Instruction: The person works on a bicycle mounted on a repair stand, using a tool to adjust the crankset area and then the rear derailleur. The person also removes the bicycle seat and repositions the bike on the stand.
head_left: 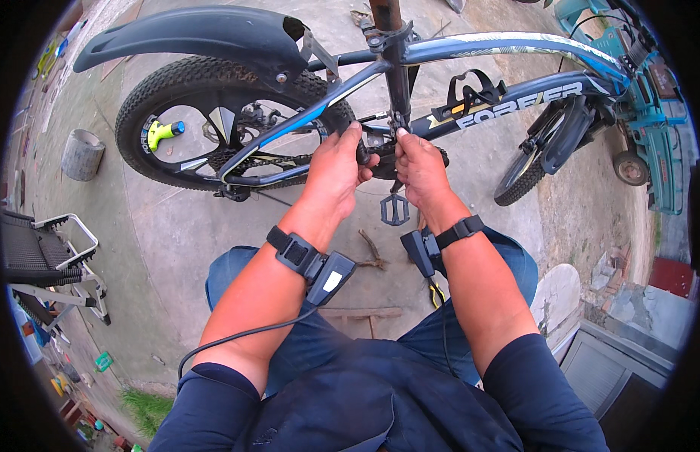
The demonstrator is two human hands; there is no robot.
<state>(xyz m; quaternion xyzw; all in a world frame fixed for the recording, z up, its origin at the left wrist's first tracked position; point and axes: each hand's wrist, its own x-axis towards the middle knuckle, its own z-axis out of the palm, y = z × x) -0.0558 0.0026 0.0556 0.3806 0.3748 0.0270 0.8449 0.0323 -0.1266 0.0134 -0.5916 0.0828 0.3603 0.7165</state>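
A mountain bicycle (350, 93) with a dark blue frame stands before me. My left hand (338, 164) grips a black rounded part (362, 153), perhaps a tool handle, between the rear tyre (175, 76) and the seat tube (398, 85). Beside it, my right hand (422, 166) pinches a small metal part (396, 121) low on the seat tube, apparently at the front derailleur; the fingers hide most of it. Below the hands, one black pedal (394, 209) hangs over the ground. The chainring area is largely hidden by my hands.
A yellow-green power tool (162, 134) shows through the rear wheel. A concrete cylinder (83, 155) and folding chair (50, 248) stand at left. Yellow-handled pliers (437, 294) and a forked stick (374, 254) lie near my legs. A teal three-wheeled vehicle (646, 130) stands at right.
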